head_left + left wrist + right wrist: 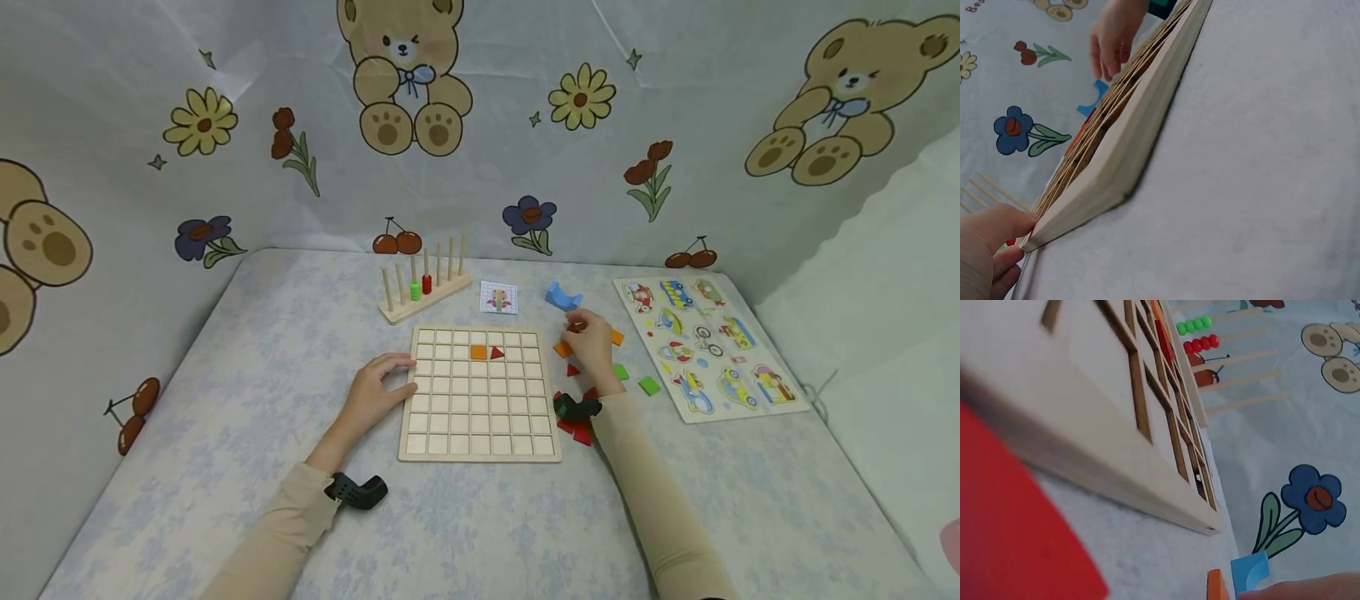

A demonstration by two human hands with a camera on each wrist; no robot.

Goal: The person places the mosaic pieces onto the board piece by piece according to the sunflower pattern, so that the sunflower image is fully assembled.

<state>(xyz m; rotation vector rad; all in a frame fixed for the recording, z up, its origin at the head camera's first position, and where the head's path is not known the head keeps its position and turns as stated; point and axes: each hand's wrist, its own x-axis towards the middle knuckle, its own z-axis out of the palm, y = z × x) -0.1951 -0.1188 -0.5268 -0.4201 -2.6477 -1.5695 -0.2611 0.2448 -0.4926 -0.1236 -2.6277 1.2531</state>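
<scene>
A square wooden grid board (480, 404) lies in front of me, holding an orange square (478, 352) and a red triangle (497, 353) in neighbouring cells. My left hand (372, 389) rests against its left edge, thumb and forefinger spread apart; in the left wrist view the fingertips (1022, 220) touch the rim. Beyond the board's right side, my right hand (592, 340) reaches down among loose pieces, close to a blue arched piece (562, 297). A dark red bit (577, 327) shows at its fingers; I cannot tell whether they hold it.
Red pieces (582, 433), green squares (648, 385) and orange pieces (617, 337) lie right of the board. Behind it stand a peg rack (427, 298) with green and red beads and a small pattern card (498, 297). A picture puzzle board (708, 350) lies farther right.
</scene>
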